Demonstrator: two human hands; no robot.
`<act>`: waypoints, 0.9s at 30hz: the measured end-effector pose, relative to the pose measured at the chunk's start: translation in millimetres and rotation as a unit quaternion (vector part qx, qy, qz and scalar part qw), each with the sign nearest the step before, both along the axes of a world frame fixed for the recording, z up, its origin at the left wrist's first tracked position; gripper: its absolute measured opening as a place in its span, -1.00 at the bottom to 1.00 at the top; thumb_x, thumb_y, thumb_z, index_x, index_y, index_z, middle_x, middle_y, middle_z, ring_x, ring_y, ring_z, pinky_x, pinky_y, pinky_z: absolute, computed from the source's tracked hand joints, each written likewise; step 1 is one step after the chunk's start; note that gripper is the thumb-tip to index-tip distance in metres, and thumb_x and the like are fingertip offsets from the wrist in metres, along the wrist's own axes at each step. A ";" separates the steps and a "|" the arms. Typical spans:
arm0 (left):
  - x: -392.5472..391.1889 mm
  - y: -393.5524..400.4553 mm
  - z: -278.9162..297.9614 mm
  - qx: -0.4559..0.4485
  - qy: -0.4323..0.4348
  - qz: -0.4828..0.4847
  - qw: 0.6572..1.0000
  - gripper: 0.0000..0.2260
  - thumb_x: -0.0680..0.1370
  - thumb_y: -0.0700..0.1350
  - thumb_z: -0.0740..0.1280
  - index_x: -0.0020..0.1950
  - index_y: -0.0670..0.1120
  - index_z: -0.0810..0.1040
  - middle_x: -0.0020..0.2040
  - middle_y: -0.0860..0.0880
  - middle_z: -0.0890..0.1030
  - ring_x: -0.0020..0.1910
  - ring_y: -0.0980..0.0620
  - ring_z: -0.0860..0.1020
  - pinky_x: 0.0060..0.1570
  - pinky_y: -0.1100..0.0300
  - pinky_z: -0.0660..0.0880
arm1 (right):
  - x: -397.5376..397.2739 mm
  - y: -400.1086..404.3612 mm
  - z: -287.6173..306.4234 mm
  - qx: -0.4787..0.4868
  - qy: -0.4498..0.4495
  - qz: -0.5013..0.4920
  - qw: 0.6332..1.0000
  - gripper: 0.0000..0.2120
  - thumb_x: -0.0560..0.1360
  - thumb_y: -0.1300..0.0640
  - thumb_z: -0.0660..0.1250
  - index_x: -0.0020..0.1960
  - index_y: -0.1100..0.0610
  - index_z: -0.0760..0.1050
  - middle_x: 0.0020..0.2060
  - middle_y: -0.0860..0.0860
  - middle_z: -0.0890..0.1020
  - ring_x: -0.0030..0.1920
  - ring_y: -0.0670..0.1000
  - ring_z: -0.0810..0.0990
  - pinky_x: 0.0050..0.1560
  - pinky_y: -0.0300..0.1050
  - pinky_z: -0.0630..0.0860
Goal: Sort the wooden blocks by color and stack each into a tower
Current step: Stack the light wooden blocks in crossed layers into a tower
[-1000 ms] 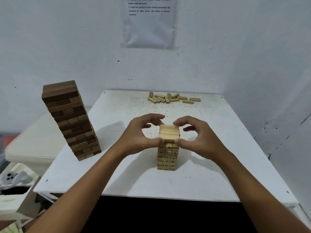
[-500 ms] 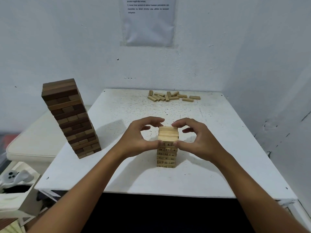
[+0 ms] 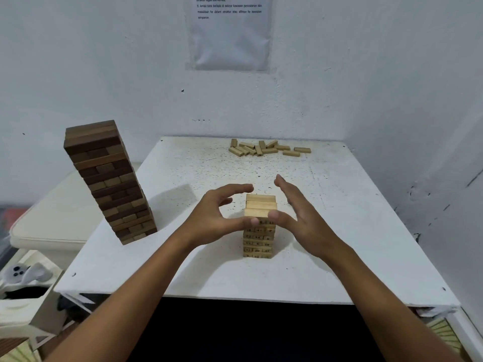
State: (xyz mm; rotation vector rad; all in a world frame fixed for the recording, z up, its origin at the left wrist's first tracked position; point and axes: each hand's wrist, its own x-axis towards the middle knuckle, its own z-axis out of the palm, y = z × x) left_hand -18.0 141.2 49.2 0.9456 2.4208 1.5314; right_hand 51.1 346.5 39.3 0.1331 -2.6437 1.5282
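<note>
A short tower of light wooden blocks (image 3: 258,231) with printed numbers stands near the middle of the white table (image 3: 183,270). My left hand (image 3: 217,215) is on its left side, fingers curled and apart, thumb tip touching the front of the top layer. My right hand (image 3: 298,212) is on its right side with fingers stretched out and spread; its thumb also touches the top layer's front. A tall dark brown block tower (image 3: 109,181) stands at the table's left edge. Several loose light blocks (image 3: 264,148) lie at the far edge.
White walls close in behind and to the right, with a paper sheet (image 3: 230,35) taped above. A cream cushioned seat (image 3: 49,220) sits left of the table. A white controller (image 3: 18,273) lies on a box at lower left.
Both hands have opened and spread away from the top of the light tower; the right hand's fingers have straightened. The tower stays put.
</note>
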 end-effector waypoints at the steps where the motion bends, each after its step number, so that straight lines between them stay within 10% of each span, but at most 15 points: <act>1: 0.1 0.2 -1.0 -0.002 -0.003 0.000 1.000 -0.37 0.28 0.23 0.47 0.32 0.08 0.53 0.28 0.19 0.56 0.33 0.26 0.43 0.36 0.10 0.38 | 1.1 -2.9 -1.8 0.001 -0.014 -0.001 1.000 0.06 0.26 -0.59 0.16 0.59 -0.10 -0.05 0.57 -0.18 0.05 0.55 -0.19 -0.01 0.56 0.01 0.04; 27: 0.1 3.1 -7.4 0.015 -0.018 0.018 1.000 -0.41 0.30 0.24 0.45 0.27 0.04 0.58 0.23 0.13 0.61 0.29 0.20 0.50 0.36 0.02 0.41 | 1.2 -32.7 -10.8 -0.009 -0.031 -0.059 0.998 0.17 0.18 -0.71 -0.12 0.57 -0.06 -0.32 0.58 -0.16 -0.17 0.55 -0.19 -0.15 0.55 0.10 0.04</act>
